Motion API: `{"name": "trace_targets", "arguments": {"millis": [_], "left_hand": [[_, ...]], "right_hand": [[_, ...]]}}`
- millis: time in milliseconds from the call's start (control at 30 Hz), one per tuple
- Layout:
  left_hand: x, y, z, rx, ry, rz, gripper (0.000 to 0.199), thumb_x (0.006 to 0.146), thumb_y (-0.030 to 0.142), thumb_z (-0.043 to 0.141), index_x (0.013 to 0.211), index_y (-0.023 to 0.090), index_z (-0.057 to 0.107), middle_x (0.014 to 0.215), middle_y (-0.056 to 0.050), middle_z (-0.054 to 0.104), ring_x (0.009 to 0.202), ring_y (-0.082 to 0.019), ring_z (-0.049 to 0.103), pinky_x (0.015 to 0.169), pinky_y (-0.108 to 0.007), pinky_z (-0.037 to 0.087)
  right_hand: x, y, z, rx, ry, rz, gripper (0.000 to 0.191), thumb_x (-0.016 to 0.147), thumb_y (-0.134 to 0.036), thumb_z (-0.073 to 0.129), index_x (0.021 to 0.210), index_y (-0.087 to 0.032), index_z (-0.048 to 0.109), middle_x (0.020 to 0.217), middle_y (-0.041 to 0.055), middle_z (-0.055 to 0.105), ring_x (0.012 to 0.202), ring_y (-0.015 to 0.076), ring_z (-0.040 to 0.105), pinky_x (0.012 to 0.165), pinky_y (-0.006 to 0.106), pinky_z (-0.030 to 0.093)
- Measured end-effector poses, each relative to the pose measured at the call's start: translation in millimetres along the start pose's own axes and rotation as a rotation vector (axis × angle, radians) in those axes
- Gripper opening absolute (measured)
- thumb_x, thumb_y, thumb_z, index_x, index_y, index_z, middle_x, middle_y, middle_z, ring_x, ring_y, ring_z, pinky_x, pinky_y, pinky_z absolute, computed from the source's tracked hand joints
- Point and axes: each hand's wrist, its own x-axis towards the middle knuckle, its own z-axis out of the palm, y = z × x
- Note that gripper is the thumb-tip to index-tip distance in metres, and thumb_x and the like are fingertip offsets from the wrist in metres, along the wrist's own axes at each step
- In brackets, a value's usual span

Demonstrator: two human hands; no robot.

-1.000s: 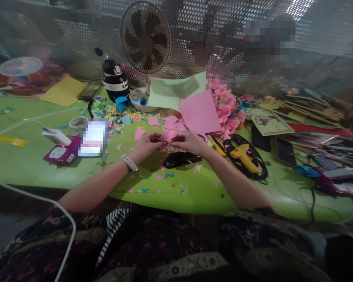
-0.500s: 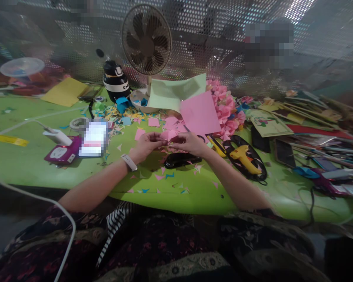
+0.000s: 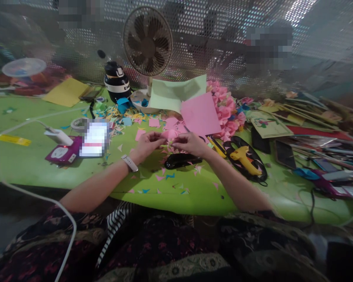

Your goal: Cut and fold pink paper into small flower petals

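Between my fingertips is a small pink paper piece (image 3: 170, 134), partly covered by the fingers. My left hand (image 3: 149, 144), with a white watch (image 3: 130, 163) on its wrist, pinches the piece from the left. From the right, my right hand (image 3: 191, 144) pinches it too, thumb and forefinger together. A black stapler-like object (image 3: 181, 160) lies just below the hands. Flat pink squares (image 3: 154, 123) and a large pink sheet (image 3: 200, 114) lie beyond them, beside a heap of pink paper flowers (image 3: 226, 102).
A fan (image 3: 148, 41) and a dark bottle (image 3: 117, 84) stand at the back. On the left are a lit phone (image 3: 94, 139) and a purple power box (image 3: 63, 152) with a white cable. A yellow glue gun (image 3: 246, 159) lies on the right, near two dark phones. Paper scraps cover the green table (image 3: 61, 176).
The whole view has shifted very slightly. My fingers have changed their position a little on the pink piece, and both hands still hold it.
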Motion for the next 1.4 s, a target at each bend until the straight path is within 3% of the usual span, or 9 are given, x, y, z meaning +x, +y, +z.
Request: {"name": "trace_targets", "arguments": {"millis": [100, 300, 600, 767, 1067, 1400], "left_hand": [[3.4, -3.1, -2.0, 0.102, 0.038, 0.111, 0.031, 0.067, 0.036, 0.082, 0.084, 0.015, 0.068, 0.077, -0.004, 0.072, 0.072, -0.015, 0.068, 0.069, -0.028, 0.055], [-0.7, -5.6, 1.4, 0.334, 0.076, 0.322, 0.021, 0.073, 0.038, 0.078, 0.081, 0.019, 0.071, 0.081, -0.005, 0.074, 0.073, -0.017, 0.066, 0.073, -0.030, 0.053], [-13.0, 2.5, 5.8, 0.503, 0.013, 0.394, 0.016, 0.080, 0.037, 0.072, 0.087, 0.022, 0.074, 0.087, -0.006, 0.075, 0.078, -0.020, 0.067, 0.079, -0.032, 0.051], [-14.6, 2.5, 6.1, 0.451, 0.021, 0.358, 0.019, 0.077, 0.037, 0.076, 0.089, 0.023, 0.075, 0.088, -0.006, 0.075, 0.079, -0.020, 0.067, 0.082, -0.034, 0.052], [-14.2, 0.2, 4.4, 0.599, -0.019, 0.490, 0.018, 0.086, 0.034, 0.066, 0.095, 0.022, 0.075, 0.091, -0.007, 0.075, 0.078, -0.018, 0.066, 0.076, -0.031, 0.051], [-15.6, -1.6, 4.3, 0.601, -0.032, 0.490, 0.017, 0.086, 0.032, 0.068, 0.097, 0.021, 0.075, 0.093, -0.008, 0.075, 0.081, -0.019, 0.067, 0.079, -0.032, 0.052]], "right_hand": [[-6.6, -9.8, -3.3, 0.002, -0.010, 0.009, 0.021, 0.078, -0.035, 0.069, 0.077, -0.014, 0.071, 0.073, 0.0038, 0.071, 0.063, 0.0119, 0.060, 0.063, 0.027, 0.047], [-12.6, -19.4, -4.1, 0.083, 0.164, 0.025, 0.027, 0.077, -0.042, 0.071, 0.080, -0.015, 0.070, 0.066, 0.0015, 0.065, 0.057, 0.0107, 0.052, 0.057, 0.027, 0.043], [-9.2, -6.6, -2.5, 0.019, 0.245, 0.028, 0.030, 0.077, -0.044, 0.070, 0.083, -0.015, 0.074, 0.070, 0.0038, 0.067, 0.064, 0.0143, 0.056, 0.061, 0.029, 0.044], [-6.5, -0.1, -3.6, -0.059, 0.311, 0.008, 0.031, 0.076, -0.045, 0.071, 0.084, -0.016, 0.077, 0.078, 0.0054, 0.068, 0.070, 0.0159, 0.057, 0.064, 0.030, 0.044], [-5.9, 1.9, -1.4, 0.003, 0.288, 0.009, 0.037, 0.075, -0.052, 0.072, 0.082, -0.016, 0.076, 0.077, 0.0058, 0.067, 0.069, 0.0162, 0.057, 0.066, 0.032, 0.046], [-6.9, -0.1, -1.3, 0.009, 0.278, 0.040, 0.027, 0.077, -0.042, 0.073, 0.082, -0.016, 0.076, 0.078, 0.0056, 0.070, 0.070, 0.0160, 0.059, 0.067, 0.031, 0.047]]}}
